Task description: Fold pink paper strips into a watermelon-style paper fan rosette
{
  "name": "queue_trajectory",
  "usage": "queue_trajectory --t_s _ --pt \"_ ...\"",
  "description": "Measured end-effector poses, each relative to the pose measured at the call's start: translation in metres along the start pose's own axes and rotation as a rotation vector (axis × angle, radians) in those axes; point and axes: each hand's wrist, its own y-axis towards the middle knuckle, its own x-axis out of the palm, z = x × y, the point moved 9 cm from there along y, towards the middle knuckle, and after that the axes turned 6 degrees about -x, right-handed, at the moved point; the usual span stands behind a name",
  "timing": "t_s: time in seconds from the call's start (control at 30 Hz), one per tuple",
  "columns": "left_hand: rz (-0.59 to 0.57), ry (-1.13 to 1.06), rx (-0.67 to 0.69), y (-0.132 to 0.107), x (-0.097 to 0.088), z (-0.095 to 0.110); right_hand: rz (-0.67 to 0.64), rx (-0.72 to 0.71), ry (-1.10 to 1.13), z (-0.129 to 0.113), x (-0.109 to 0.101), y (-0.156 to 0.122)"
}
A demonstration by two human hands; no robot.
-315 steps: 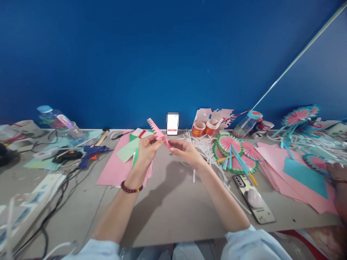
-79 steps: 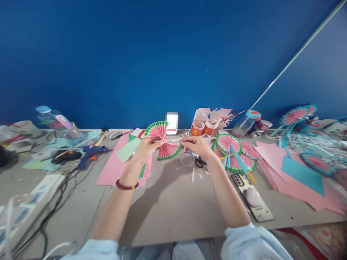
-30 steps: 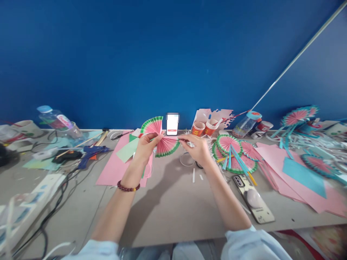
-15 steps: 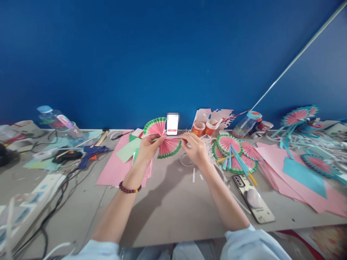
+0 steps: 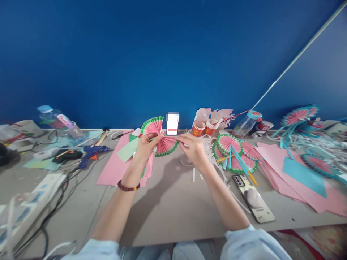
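A pleated paper fan (image 5: 166, 146), pink with a green rim like a watermelon, is held in the air over the table. My left hand (image 5: 148, 144) pinches it at the middle, where the folds gather between two fanned-out wings. At the fan's right edge, the fingertips of my right hand (image 5: 191, 145) are pinched together on its straight outer fold. Behind the fan a lit phone (image 5: 172, 124) stands upright against the blue wall. Under my right hand a clear ring-shaped thing (image 5: 186, 159) lies on the table.
Left: pink paper (image 5: 111, 171), a blue glue gun (image 5: 93, 153), a plastic bottle (image 5: 59, 121) and a power strip (image 5: 29, 206). Right: red paper cups (image 5: 198, 128), finished watermelon fans (image 5: 230, 146), a second phone (image 5: 253, 198), pink sheets (image 5: 287, 177) and white paper shreds.
Both hands and the fan have shifted slightly left. My right hand's fingers have slid a little along the fan's edge toward the middle.
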Motion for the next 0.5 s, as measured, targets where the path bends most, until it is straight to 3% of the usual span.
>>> queue_trajectory --t_s 0.5 --pt "-0.009 -0.089 -0.036 0.0004 -0.0018 0.0018 -0.028 0.036 0.128 -0.0009 -0.0058 0.0035"
